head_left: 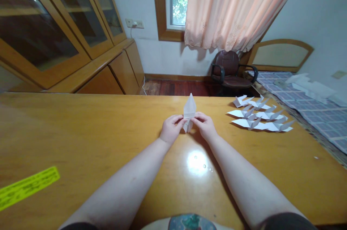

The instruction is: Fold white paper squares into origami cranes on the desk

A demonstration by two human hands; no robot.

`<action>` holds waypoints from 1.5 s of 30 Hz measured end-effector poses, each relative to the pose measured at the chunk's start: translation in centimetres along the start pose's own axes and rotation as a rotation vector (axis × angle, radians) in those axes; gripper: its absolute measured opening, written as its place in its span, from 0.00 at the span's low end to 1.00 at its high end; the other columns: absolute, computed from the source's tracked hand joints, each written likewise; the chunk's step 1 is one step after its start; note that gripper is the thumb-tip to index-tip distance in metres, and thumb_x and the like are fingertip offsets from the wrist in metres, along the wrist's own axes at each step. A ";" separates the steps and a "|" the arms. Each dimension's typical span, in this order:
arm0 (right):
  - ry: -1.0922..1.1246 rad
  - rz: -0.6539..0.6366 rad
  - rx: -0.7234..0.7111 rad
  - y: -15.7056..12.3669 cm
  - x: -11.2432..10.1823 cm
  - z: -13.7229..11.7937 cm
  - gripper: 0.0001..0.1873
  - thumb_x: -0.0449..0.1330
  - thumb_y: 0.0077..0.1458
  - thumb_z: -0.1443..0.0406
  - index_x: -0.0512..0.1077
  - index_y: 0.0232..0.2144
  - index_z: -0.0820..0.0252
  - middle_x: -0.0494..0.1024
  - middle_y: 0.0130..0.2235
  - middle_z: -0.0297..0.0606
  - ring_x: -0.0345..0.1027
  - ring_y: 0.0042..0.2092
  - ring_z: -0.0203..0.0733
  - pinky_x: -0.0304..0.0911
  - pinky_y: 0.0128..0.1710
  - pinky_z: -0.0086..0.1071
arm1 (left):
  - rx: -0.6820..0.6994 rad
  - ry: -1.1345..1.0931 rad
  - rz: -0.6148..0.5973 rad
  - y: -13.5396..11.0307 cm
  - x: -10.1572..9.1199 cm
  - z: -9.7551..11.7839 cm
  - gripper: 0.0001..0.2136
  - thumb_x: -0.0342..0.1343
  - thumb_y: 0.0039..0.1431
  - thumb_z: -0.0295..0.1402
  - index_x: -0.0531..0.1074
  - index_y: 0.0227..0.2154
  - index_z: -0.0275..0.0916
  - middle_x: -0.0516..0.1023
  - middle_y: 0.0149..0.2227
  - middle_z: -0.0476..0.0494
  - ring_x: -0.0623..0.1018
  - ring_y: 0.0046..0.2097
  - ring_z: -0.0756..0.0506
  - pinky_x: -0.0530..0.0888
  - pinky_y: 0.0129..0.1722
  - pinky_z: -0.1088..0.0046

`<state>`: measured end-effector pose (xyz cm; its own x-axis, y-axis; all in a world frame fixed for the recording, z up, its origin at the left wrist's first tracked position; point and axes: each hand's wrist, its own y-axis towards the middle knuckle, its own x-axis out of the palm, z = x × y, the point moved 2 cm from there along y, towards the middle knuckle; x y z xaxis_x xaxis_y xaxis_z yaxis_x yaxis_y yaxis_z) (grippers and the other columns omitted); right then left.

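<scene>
A white sheet of paper folded into a slim, pointed shape [190, 108] stands between my two hands above the wooden table. My left hand [171, 127] pinches its left edge near the middle, thumb toward me. On the opposite edge my right hand [205, 124] grips it the same way. The upper part rises to a single point, and the lower part splits into two narrow points below my thumbs. Off to the right, several finished white paper cranes [246, 123] sit grouped in rows, apart from my hands.
The wooden table [108, 143] spans the view, with a yellow printed strip [29, 186] at its left. A small white scrap [316, 157] lies near the right edge. Beyond are a glass-door cabinet [73, 9], an office chair [229, 69] and a bed [311, 103].
</scene>
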<state>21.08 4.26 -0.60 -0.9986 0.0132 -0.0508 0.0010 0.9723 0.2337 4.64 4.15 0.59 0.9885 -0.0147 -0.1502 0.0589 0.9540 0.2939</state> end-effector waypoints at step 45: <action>0.164 -0.066 0.244 0.0 -0.1 1.1 0.11 0.60 0.42 0.65 0.79 0.29 0.61 0.75 0.23 0.34 0.63 0.25 0.34 0.59 0.27 0.28 | -0.475 -0.431 -0.099 0.8 1.5 -3.6 0.05 0.56 0.45 0.30 0.72 0.28 0.38 0.75 0.22 0.51 0.72 0.24 0.52 0.65 0.24 0.79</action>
<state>21.19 4.53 -1.66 -0.9921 -0.0708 0.1036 -0.0718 0.9974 -0.0065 5.67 5.95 -2.82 0.9544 -0.1341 0.2667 0.1827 0.9689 -0.1667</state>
